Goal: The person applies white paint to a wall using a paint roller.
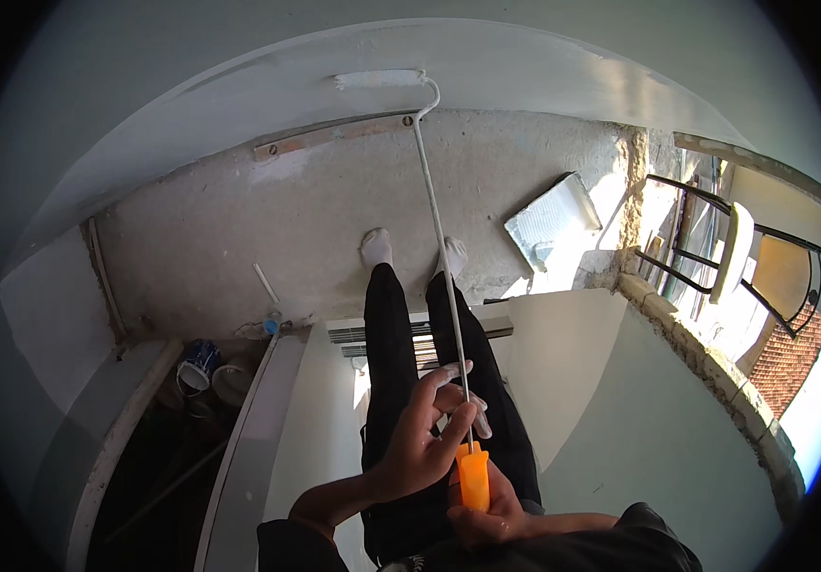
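A long-shafted paint roller reaches away from me to the far wall (274, 79). Its white roller sleeve (382, 78) lies against the low, paler part of that wall, or just before it. My right hand (493, 511) is closed around the orange handle (474, 480). Higher up, my left hand (432, 422) has the thin metal rod (443, 247) loosely between thumb and fingers. White paint smears show on the left fingertips. To the right on the floor stands a white paint tray (550, 214), tilted in view and partly sunlit.
On the concrete floor (317, 214), a spirit level (335, 137) lies along the wall base. A short white stick (265, 281) is at left. Paint buckets (197, 367) stand through the left doorway. A chair (732, 250) is beyond the rough-edged opening at right.
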Tool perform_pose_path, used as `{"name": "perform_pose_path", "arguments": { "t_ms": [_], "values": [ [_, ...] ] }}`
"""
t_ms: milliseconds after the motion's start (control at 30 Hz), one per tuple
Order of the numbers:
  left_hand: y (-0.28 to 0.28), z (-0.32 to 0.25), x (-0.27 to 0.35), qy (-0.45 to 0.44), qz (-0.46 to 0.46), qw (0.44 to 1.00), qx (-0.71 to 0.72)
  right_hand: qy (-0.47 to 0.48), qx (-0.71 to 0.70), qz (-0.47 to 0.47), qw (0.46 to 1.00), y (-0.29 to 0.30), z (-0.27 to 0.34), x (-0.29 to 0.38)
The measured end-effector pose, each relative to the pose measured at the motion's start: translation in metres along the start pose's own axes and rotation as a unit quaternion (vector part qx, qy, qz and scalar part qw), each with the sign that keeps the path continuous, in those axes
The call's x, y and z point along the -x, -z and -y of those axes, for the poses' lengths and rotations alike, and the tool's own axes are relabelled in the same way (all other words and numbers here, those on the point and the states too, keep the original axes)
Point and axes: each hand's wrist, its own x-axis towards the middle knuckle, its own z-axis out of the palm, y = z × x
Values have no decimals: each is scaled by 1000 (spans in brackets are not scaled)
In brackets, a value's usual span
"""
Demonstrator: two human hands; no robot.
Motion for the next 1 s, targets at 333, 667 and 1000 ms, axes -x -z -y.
{"name": "perform_pose_path", "arguments": {
  "t_ms": [333,667,1000],
  "values": [
    [107,62,-174,52,-98,994,5,32,71,-70,995,30,46,-184],
    [119,17,-196,35,-87,995,-15,-44,172,-40,983,0,37,-25],
    [38,-72,-106,-47,-8,998,46,-52,138,-91,985,-80,30,82]
  ]
}}
